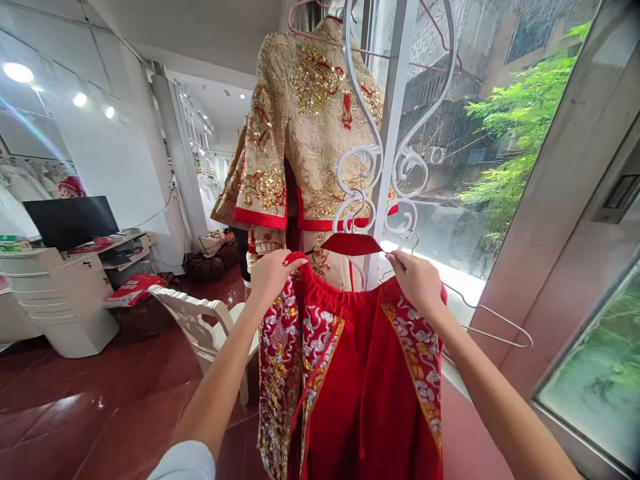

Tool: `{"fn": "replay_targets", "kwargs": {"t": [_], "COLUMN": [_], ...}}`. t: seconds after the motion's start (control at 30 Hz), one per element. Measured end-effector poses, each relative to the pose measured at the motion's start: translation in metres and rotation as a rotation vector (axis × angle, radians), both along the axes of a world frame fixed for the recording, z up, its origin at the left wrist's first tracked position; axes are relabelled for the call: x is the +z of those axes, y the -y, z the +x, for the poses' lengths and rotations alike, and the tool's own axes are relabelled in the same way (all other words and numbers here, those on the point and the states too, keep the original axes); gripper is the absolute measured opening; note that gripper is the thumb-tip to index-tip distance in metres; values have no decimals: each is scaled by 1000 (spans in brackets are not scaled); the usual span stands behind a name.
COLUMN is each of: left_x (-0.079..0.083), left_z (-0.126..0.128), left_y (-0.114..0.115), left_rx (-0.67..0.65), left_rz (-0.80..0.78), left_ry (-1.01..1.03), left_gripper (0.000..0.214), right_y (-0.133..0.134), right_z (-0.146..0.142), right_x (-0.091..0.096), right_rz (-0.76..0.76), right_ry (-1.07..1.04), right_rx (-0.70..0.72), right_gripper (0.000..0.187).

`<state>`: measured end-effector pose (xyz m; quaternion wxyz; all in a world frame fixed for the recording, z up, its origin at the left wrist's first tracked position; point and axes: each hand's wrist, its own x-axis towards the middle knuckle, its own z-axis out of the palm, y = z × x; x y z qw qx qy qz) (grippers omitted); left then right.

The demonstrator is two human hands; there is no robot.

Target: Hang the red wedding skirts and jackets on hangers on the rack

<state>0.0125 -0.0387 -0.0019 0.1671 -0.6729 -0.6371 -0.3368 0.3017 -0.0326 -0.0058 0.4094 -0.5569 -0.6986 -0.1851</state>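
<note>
Two hands grip one red embroidered skirt by its gathered waistband. The left hand is closed on the band's left end, and the right hand is closed on its right end, so the cloth hangs straight down between the forearms, above the glossy red floor. Three embroidered bands run down the skirt, two on its left side and one on its right. Three hangers show. One red hanger sits just above the waistband between the hands, its hook caught in the lower scrolls of the white metal rack. One thin wire hanger lies just beyond the right wrist near the window sill. One pink hanger at the rack's top carries a single gold beaded jacket. To the left stand two white chairs, and one dark monitor sits on the table by the far wall.
</note>
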Motion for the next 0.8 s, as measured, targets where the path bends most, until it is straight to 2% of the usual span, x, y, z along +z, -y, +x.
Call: {"fn": "replay_targets", "kwargs": {"t": [0.1, 0.17, 0.23, 0.27, 0.33, 0.4, 0.5, 0.57, 0.63, 0.7, 0.8], "left_x": [-14, -24, -34, -39, -48, -54, -55, -48, -32, -12, 13], "left_z": [23, 48, 72, 80, 85, 76, 49, 29, 8, -17, -58], "left_y": [12, 20, 26, 29, 33, 40, 53, 60, 62, 56, 35], "left_rx": [72, 184, 267, 287, 303, 290, 229, 184, 131, 33, -190], "left_rz": [177, 255, 249, 234, 220, 212, 168, 135, 95, 26, -168], "left_ry": [89, 166, 225, 237, 225, 197, 155, 113, 81, 92, 264], "left_gripper": [52, 74, 93, 96, 92, 80, 69, 64, 57, 50, 39], "right_y": [9, 15, 20, 21, 21, 20, 17, 12, 7, 3, 4], "right_z": [-9, -13, -12, -10, -4, 2, 8, 16, 32, 54, 83], "right_x": [-15, -26, -38, -44, -53, -55, -47, -39, -31, -28, -34], "right_rz": [85, 127, 62, -1, -96, -112, -108, -112, -120, -233, -540], "right_ry": [-62, -149, -264, -311, -349, -331, -280, -266, -302, -448, -705], "right_rx": [-111, -259, -385, -405, -377, -342, -384, -420, -380, -204, 107], "right_gripper": [39, 57, 76, 75, 59, 44, 34, 32, 28, 20, 12]}}
